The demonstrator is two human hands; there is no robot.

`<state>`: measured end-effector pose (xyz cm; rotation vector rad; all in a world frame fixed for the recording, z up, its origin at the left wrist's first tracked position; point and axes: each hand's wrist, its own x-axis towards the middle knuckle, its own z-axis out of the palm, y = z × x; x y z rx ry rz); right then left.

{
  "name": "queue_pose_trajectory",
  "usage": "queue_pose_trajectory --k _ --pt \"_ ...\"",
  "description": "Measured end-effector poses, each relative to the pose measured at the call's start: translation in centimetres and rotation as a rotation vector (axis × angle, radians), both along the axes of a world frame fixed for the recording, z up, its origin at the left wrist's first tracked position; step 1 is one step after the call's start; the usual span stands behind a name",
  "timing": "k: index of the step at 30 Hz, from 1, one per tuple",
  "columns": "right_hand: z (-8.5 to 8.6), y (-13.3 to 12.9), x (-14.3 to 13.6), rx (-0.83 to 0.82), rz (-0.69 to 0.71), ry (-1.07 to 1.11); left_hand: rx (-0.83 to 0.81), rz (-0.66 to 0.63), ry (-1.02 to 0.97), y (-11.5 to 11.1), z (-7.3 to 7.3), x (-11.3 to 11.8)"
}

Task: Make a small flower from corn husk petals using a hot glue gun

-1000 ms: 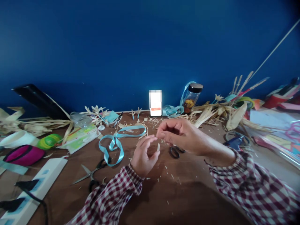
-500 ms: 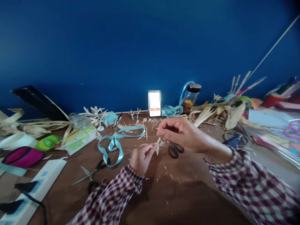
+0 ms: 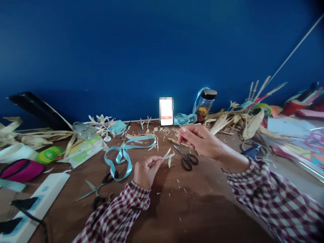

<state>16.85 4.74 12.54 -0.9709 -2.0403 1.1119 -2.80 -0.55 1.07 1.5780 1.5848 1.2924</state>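
My left hand (image 3: 146,171) pinches the base of a small pale flower of dried husk strips (image 3: 169,157), its narrow petals spreading to the right. Above and to the right of it, my right hand (image 3: 199,140) hangs in the air with fingers curled and thumb and fingertips together. Whatever those fingertips hold, if anything, is too small to make out. Below the right hand lies a pair of black-handled scissors (image 3: 187,162), blades pointing up and left. A loop of light blue ribbon (image 3: 128,168) rests left of the left hand, near a second pair of scissors (image 3: 95,191) with blades spread.
A lit phone (image 3: 166,111) stands against the blue wall. Beside it are coiled ribbon (image 3: 186,118) and a black-lidded jar (image 3: 207,104). Husk bundles (image 3: 220,125) lie at back right, husk flowers (image 3: 102,121) at back left. A power strip (image 3: 48,190) is at front left.
My left hand has shifted slightly left with the husk flower. My right hand has moved up and right, away from the flower, uncovering the scissors' blades.
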Motion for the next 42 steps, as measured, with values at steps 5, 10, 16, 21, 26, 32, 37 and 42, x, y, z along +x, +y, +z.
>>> queue_pose_trajectory --k 5,10,16,21,26,32,37,42 --pt "-1.9 3.3 1.9 0.19 -0.184 -0.179 0.028 0.058 0.085 -1.1 0.8 -1.8" --pt "-3.9 6.6 5.6 0.318 -0.384 -0.51 0.02 0.204 0.162 -1.5 0.8 -5.5" --pt "-4.2 5.2 6.6 0.602 -0.504 -0.876 0.097 0.392 0.23 -1.3 1.7 -7.8" --pt "-2.7 3.7 5.0 0.714 -0.597 -0.793 0.115 0.358 0.215 -1.1 2.8 -7.3" --pt "-0.4 3.8 5.5 0.897 -0.663 -0.476 0.13 0.365 0.129 -0.8 2.8 -6.8" --pt "0.3 4.3 7.2 0.807 -0.645 -0.408 0.179 0.32 0.04 -0.5 1.5 -5.8" --pt "-0.6 3.5 6.5 0.725 -0.621 -0.383 0.127 0.272 0.088 -0.6 1.2 -4.0" --pt "0.1 0.9 5.2 0.832 -0.685 -0.174 -0.027 0.19 -0.17 -0.3 0.8 -2.4"
